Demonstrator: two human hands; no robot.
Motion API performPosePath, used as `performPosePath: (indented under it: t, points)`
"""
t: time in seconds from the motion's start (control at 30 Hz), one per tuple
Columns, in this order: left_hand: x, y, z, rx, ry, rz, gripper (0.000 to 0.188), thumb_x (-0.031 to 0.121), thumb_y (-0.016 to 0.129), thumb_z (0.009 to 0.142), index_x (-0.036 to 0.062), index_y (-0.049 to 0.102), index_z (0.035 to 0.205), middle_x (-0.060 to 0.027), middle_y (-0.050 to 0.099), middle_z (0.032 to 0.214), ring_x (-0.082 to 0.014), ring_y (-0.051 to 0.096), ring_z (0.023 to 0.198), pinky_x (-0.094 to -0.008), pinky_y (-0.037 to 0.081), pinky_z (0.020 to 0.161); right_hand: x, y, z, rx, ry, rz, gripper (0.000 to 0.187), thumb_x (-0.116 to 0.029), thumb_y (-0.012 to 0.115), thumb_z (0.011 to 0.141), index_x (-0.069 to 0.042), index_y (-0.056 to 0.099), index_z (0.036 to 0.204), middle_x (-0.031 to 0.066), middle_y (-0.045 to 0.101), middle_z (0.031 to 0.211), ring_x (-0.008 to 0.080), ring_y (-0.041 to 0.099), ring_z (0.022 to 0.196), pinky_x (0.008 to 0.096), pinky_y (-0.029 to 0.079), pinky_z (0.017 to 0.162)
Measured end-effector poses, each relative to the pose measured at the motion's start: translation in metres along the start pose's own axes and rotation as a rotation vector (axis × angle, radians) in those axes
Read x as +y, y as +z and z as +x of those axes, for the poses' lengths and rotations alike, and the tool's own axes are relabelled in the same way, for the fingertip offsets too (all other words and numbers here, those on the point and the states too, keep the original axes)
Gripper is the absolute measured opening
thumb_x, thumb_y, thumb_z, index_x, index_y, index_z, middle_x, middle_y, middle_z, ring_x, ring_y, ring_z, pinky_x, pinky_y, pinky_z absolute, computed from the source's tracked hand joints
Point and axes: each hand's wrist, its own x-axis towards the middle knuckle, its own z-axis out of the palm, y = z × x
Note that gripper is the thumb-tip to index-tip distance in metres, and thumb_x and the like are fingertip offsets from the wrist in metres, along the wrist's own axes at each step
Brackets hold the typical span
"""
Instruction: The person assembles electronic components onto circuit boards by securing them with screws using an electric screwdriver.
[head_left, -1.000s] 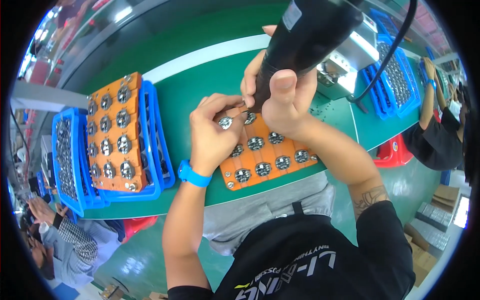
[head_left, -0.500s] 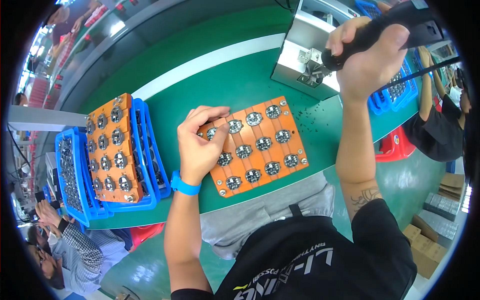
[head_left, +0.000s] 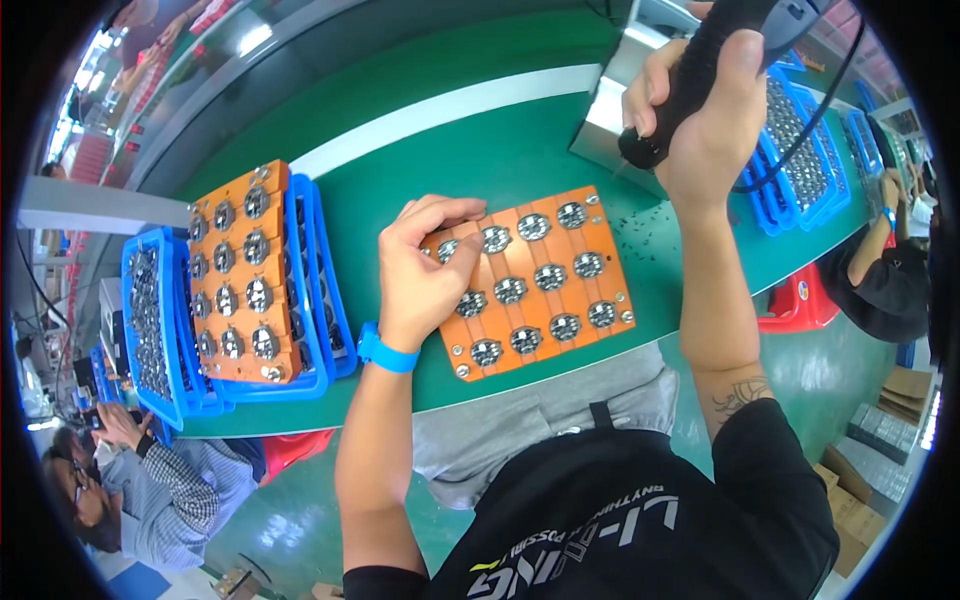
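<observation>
My left hand [head_left: 425, 270] grips the left side of an orange fixture plate [head_left: 530, 262], its thumb lying on top and its fingers curled by the far left edge. Rows of round, shiny metal-and-black parts [head_left: 510, 290] sit in the plate's recesses. A blue band circles my left wrist. Raised at the upper right, my right hand [head_left: 710, 130] is wrapped around a black corded electric screwdriver [head_left: 700, 80]. Its lower end is in front of a silver metal machine [head_left: 607, 115], well above the table; its tip is hidden.
A second loaded orange plate [head_left: 240, 275] rests on stacked blue trays [head_left: 150, 330] at left. More blue trays [head_left: 800, 150] with small metal parts stand at right. Tiny dark screws [head_left: 650, 228] lie scattered beside the plate. Co-workers sit at both sides; a red stool [head_left: 800, 300] stands at right.
My right hand and the screwdriver have moved left, and the tool is tilted more upright, now covering the machine's front part. The view has shifted slightly; my left hand still grips the plate.
</observation>
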Motion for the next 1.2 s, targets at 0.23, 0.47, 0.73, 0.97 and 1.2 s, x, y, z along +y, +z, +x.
performPosePath:
  t: [0.23, 0.47, 0.73, 0.97, 1.2]
  points:
    - [-0.003, -0.006, -0.001, 0.003, -0.066, -0.066, 0.025, -0.007, 0.068, 0.076, -0.0021, 0.074, 0.099, -0.0129, 0.073, 0.096, -0.0244, 0.069, 0.095, -0.0323, 0.056, 0.086, 0.052, 0.083, -0.041, 0.282, 0.143, -0.575, 0.083, -0.066, 0.053, 0.095, 0.001, 0.035, 0.139, 0.0108, 0.054, 0.062, 0.0158, 0.051, 0.045, 0.0282, 0.044, 0.043]
    - [0.003, -0.005, 0.0, -0.008, -0.079, -0.055, 0.024, -0.007, 0.067, 0.076, -0.0026, 0.074, 0.098, -0.0125, 0.072, 0.091, -0.0232, 0.067, 0.09, -0.0331, 0.057, 0.081, 0.052, 0.077, -0.062, 0.2, 0.459, -0.981, 0.076, -0.066, 0.042, 0.1, 0.0, 0.035, 0.137, 0.0101, 0.055, 0.068, 0.0157, 0.054, 0.05, 0.0287, 0.046, 0.05]
    - [0.0, -0.005, -0.003, 0.025, -0.082, -0.075, 0.022, -0.008, 0.066, 0.076, -0.0014, 0.075, 0.095, -0.012, 0.07, 0.085, -0.0241, 0.066, 0.086, -0.0338, 0.055, 0.077, 0.057, 0.073, -0.069, 0.153, 0.454, -0.917, 0.073, -0.062, 0.048, 0.1, 0.001, 0.034, 0.135, 0.0093, 0.057, 0.07, 0.0131, 0.054, 0.052, 0.0265, 0.046, 0.051]
    - [0.006, -0.005, -0.003, 0.031, -0.103, -0.023, 0.012, -0.006, 0.068, 0.077, -0.0021, 0.071, 0.087, -0.0114, 0.069, 0.083, -0.0235, 0.064, 0.083, -0.0327, 0.055, 0.076, 0.065, 0.064, -0.068, 0.045, 0.502, -0.789, 0.052, -0.041, 0.059, 0.102, 0.0, 0.04, 0.129, 0.0089, 0.058, 0.073, 0.0097, 0.052, 0.055, 0.0227, 0.044, 0.05]
    - [0.001, -0.002, -0.002, 0.027, -0.104, -0.062, 0.013, -0.007, 0.067, 0.076, -0.0036, 0.069, 0.089, -0.0112, 0.069, 0.087, -0.0221, 0.065, 0.085, -0.0309, 0.056, 0.077, 0.061, 0.065, -0.066, 0.177, 0.524, -0.789, 0.056, -0.04, 0.055, 0.105, -0.002, 0.033, 0.14, 0.0093, 0.058, 0.078, 0.0106, 0.055, 0.057, 0.0244, 0.046, 0.05]
